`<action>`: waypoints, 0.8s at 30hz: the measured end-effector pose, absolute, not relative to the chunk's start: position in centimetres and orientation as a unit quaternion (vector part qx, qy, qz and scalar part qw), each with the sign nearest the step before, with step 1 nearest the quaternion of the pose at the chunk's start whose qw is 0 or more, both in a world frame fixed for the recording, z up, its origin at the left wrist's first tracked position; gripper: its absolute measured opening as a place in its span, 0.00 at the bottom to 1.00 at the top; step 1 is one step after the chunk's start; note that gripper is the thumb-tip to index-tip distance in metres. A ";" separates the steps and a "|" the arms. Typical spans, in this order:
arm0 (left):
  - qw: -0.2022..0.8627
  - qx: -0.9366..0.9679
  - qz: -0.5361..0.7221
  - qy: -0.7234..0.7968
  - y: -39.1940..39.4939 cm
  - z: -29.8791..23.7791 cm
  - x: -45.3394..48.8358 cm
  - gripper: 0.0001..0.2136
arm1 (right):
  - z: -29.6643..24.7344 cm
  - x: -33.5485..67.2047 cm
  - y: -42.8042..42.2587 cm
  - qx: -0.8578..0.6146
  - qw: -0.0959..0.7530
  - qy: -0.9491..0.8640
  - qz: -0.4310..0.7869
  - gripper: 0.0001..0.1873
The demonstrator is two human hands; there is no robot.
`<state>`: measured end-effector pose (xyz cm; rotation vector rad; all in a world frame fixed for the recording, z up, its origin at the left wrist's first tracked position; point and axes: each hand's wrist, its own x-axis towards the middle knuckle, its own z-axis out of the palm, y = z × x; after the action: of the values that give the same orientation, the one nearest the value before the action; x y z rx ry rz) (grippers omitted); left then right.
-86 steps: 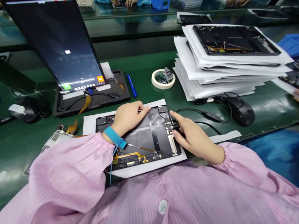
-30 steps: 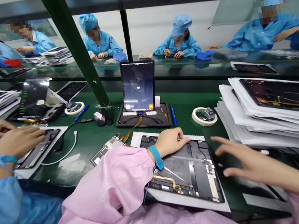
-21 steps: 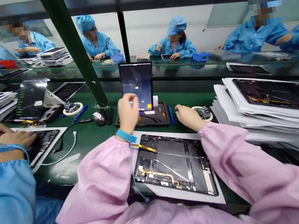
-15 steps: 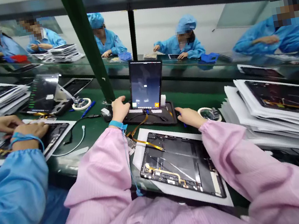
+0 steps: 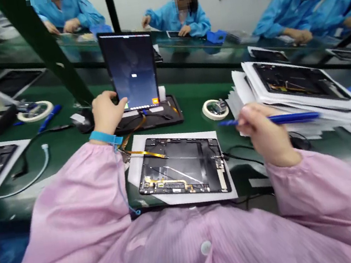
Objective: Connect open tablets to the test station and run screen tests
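Observation:
My right hand (image 5: 265, 136) is closed around a blue pen (image 5: 296, 117), held roughly level above the table's right side. My left hand (image 5: 107, 113), with a blue wrist strap, has thumb and fingers apart at the lower left corner of a lit tablet screen (image 5: 131, 69). Whether its thumb touches the screen I cannot tell. That screen stands upright in a black tray (image 5: 173, 116). An orange ribbon cable (image 5: 145, 153) runs to an opened tablet body (image 5: 181, 166), which lies on white paper (image 5: 135, 174) before me.
Right of the tray lies a roll of tape (image 5: 207, 111). Stacked tablet bodies between white sheets (image 5: 288, 81) stand at right. A black mouse (image 5: 82, 121), a pale cable (image 5: 39, 172) and another blue pen (image 5: 49, 118) are at left. A green post (image 5: 44, 50) rises behind; co-workers sit beyond.
My right hand has moved right and toward me, away from the tray, carrying the blue pen. My left hand stays by the screen's lower left corner. The camera view has shifted.

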<state>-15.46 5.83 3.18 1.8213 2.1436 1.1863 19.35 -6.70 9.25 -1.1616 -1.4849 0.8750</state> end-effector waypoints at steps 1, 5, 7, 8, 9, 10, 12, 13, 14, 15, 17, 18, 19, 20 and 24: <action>0.066 0.624 0.386 0.676 4.6 4.1 -14.3 0.16 | 7.7 19.8 -7.2 -0.503 0.477 -0.611 0.382 0.15; 0.240 0.788 0.196 0.532 -0.8 5.8 -9.7 0.12 | 2.1 21.4 -8.0 -0.547 0.385 -0.618 0.414 0.13; 0.298 0.811 0.076 0.497 -2.4 5.3 -8.3 0.12 | 0.5 21.9 -8.3 -0.571 0.398 -0.615 0.371 0.09; 0.309 0.813 0.036 0.493 -2.7 5.0 -7.9 0.12 | 0.0 22.0 -8.4 -0.584 0.407 -0.608 0.350 0.09; 0.313 0.812 0.010 0.493 -2.9 4.6 -7.7 0.12 | -0.4 22.1 -8.5 -0.595 0.413 -0.603 0.333 0.09; 0.313 0.811 -0.005 0.493 -2.8 4.3 -7.7 0.12 | -0.6 22.1 -8.6 -0.602 0.413 -0.603 0.321 0.08; 0.322 0.810 -0.022 0.490 -2.4 4.0 -8.0 0.12 | -0.8 22.1 -8.7 -0.606 0.402 -0.612 0.311 0.08; 0.334 0.808 -0.031 0.485 -2.2 4.0 -8.2 0.14 | -0.8 22.1 -8.7 -0.605 0.392 -0.620 0.309 0.08; 0.350 0.803 -0.041 0.480 -2.0 4.1 -8.5 0.14 | -0.8 22.0 -8.7 -0.604 0.381 -0.629 0.307 0.08; 0.369 0.797 -0.050 0.475 -1.8 4.1 -8.7 0.15 | -0.8 22.0 -8.7 -0.602 0.371 -0.638 0.305 0.07; 0.414 0.780 -0.067 0.465 -1.6 4.1 -9.1 0.15 | -0.8 22.0 -8.6 -0.598 0.359 -0.651 0.300 0.08; 0.436 0.769 -0.073 0.462 -1.5 4.1 -9.3 0.15 | -0.8 22.0 -8.5 -0.598 0.355 -0.655 0.296 0.08; 0.454 0.759 -0.076 0.460 -1.4 4.0 -9.4 0.14 | -0.9 22.0 -8.5 -0.599 0.353 -0.657 0.291 0.08; 0.465 0.753 -0.075 0.459 -1.4 3.9 -9.5 0.14 | -1.0 22.0 -8.5 -0.602 0.353 -0.657 0.287 0.08; 0.483 0.749 -0.060 0.449 -1.1 3.4 -9.6 0.10 | -1.4 22.1 -8.8 -0.600 0.360 -0.649 0.299 0.09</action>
<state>-9.62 -1.09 3.44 1.8259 1.0928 -0.1462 22.15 -8.76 -1.38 -1.5472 -1.6720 0.7712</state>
